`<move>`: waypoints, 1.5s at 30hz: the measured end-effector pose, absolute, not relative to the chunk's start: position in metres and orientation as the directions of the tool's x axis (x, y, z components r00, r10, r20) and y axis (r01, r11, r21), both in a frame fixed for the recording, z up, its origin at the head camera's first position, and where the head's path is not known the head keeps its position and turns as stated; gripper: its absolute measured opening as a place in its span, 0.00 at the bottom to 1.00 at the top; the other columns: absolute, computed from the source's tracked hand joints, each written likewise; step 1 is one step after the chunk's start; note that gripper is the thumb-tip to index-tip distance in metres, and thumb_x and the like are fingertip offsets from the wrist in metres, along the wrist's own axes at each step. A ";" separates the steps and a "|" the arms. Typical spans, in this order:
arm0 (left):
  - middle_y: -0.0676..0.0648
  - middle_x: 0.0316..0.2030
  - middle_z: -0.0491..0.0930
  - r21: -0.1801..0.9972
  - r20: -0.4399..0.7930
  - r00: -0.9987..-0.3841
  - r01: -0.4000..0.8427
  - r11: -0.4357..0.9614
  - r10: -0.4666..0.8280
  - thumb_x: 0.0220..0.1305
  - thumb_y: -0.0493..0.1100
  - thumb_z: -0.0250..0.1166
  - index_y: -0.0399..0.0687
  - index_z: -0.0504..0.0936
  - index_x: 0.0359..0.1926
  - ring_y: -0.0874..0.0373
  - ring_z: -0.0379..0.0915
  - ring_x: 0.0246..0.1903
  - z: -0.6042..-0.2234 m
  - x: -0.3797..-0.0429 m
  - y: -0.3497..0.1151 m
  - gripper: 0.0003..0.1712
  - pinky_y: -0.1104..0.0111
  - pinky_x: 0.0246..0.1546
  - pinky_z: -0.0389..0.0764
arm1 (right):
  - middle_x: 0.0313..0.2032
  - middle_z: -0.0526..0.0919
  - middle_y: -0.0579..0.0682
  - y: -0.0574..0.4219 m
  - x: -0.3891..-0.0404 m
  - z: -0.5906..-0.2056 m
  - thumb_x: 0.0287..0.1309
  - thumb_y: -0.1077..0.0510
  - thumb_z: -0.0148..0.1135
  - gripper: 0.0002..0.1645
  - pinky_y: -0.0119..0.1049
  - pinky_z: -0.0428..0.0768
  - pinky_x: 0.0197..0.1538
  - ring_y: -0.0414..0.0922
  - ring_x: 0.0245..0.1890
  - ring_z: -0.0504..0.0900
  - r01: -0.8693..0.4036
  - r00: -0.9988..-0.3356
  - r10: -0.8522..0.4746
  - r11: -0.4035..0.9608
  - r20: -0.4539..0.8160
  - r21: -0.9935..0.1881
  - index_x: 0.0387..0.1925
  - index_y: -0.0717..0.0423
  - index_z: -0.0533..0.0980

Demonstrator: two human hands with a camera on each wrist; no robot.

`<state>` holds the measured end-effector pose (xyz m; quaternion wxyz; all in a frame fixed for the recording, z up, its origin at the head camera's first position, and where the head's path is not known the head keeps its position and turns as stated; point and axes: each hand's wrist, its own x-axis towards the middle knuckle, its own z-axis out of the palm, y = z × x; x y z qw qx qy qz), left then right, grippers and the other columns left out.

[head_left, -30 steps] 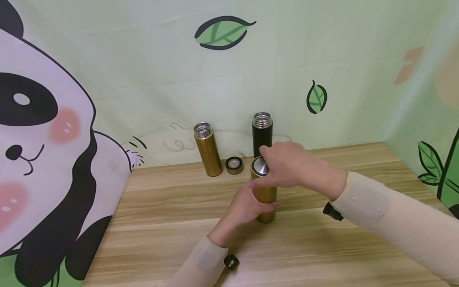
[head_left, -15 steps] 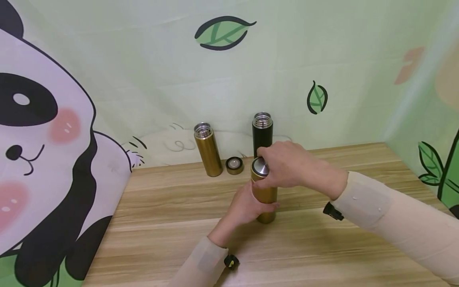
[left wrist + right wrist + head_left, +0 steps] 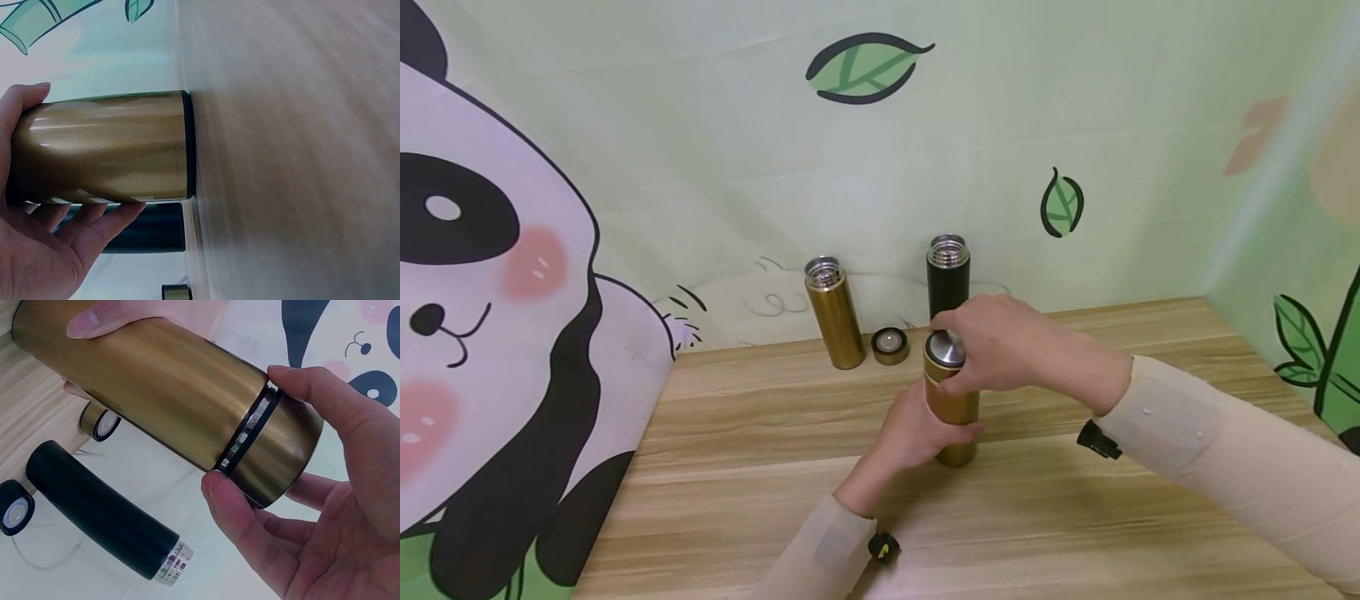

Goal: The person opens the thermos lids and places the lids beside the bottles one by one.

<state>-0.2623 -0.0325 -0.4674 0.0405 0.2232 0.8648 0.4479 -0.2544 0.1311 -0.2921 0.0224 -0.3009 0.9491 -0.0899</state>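
Note:
A gold thermos bottle (image 3: 955, 408) stands upright on the table in the head view, and my left hand (image 3: 910, 429) grips its body from the left. In the left wrist view that hand (image 3: 44, 244) has thumb and fingers on opposite sides of the bottle, whose dark base meets the table. My right hand (image 3: 1003, 342) holds the gold lid (image 3: 946, 350) at the top, fingers spread around its rim. From the right wrist, a narrow gap with shiny metal shows between the lid (image 3: 287, 447) and the body. Part of the lid is hidden by my fingers.
Behind stand a lidless gold thermos (image 3: 837, 325) and a lidless black thermos (image 3: 948, 287), close to the wall cloth (image 3: 737, 192). Between them a gold lid (image 3: 891, 346) lies upturned on the wooden table (image 3: 737, 433). A black lid (image 3: 15, 509) shows in the right wrist view.
My right thumb and fingers have shifted slightly around the lid, the thumb a little to the right. The left hand and the bottle stay in place.

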 end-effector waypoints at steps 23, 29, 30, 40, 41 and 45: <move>0.58 0.51 0.81 0.801 0.131 -0.897 0.347 0.488 0.422 0.52 0.59 0.80 0.63 0.70 0.64 0.62 0.79 0.46 -0.469 -0.263 -0.033 0.41 0.61 0.51 0.79 | 0.52 0.85 0.50 0.135 -0.258 -0.285 0.47 0.55 0.80 0.47 0.52 0.79 0.54 0.49 0.51 0.82 -0.613 -0.763 -0.639 0.763 -0.098 -0.204 0.71 0.42 0.73; 0.57 0.51 0.81 0.802 0.129 -0.896 0.346 0.487 0.424 0.52 0.60 0.80 0.62 0.70 0.64 0.61 0.79 0.46 -0.468 -0.262 -0.033 0.42 0.61 0.51 0.78 | 0.52 0.85 0.49 0.136 -0.258 -0.283 0.45 0.60 0.82 0.49 0.49 0.79 0.52 0.47 0.50 0.83 -0.641 -0.735 -0.671 0.735 -0.101 -0.220 0.71 0.39 0.74; 0.57 0.51 0.81 0.802 0.128 -0.897 0.344 0.488 0.423 0.52 0.59 0.80 0.62 0.70 0.64 0.61 0.79 0.46 -0.467 -0.262 -0.033 0.42 0.61 0.51 0.78 | 0.52 0.85 0.49 0.136 -0.258 -0.283 0.44 0.61 0.82 0.49 0.49 0.79 0.52 0.47 0.50 0.83 -0.643 -0.732 -0.674 0.733 -0.101 -0.223 0.70 0.39 0.74; 0.57 0.50 0.81 0.797 0.116 -0.906 0.329 0.506 0.407 0.51 0.59 0.80 0.61 0.70 0.63 0.61 0.79 0.45 -0.466 -0.262 -0.033 0.42 0.60 0.51 0.77 | 0.54 0.83 0.50 0.137 -0.260 -0.282 0.43 0.70 0.78 0.48 0.51 0.78 0.54 0.50 0.52 0.81 -0.652 -0.713 -0.691 0.715 -0.116 -0.251 0.65 0.35 0.77; 0.57 0.50 0.81 0.798 0.116 -0.906 0.330 0.505 0.408 0.51 0.59 0.80 0.61 0.69 0.63 0.61 0.79 0.45 -0.466 -0.262 -0.033 0.42 0.60 0.51 0.77 | 0.54 0.82 0.50 0.137 -0.260 -0.282 0.43 0.71 0.78 0.47 0.52 0.78 0.55 0.50 0.52 0.81 -0.655 -0.711 -0.693 0.713 -0.117 -0.250 0.64 0.34 0.77; 0.58 0.51 0.80 0.802 0.121 -0.901 0.336 0.494 0.417 0.52 0.58 0.80 0.63 0.69 0.64 0.61 0.78 0.46 -0.467 -0.262 -0.033 0.42 0.60 0.52 0.77 | 0.53 0.82 0.50 0.137 -0.260 -0.282 0.43 0.72 0.78 0.46 0.54 0.77 0.57 0.50 0.53 0.80 -0.662 -0.701 -0.703 0.704 -0.120 -0.257 0.61 0.34 0.77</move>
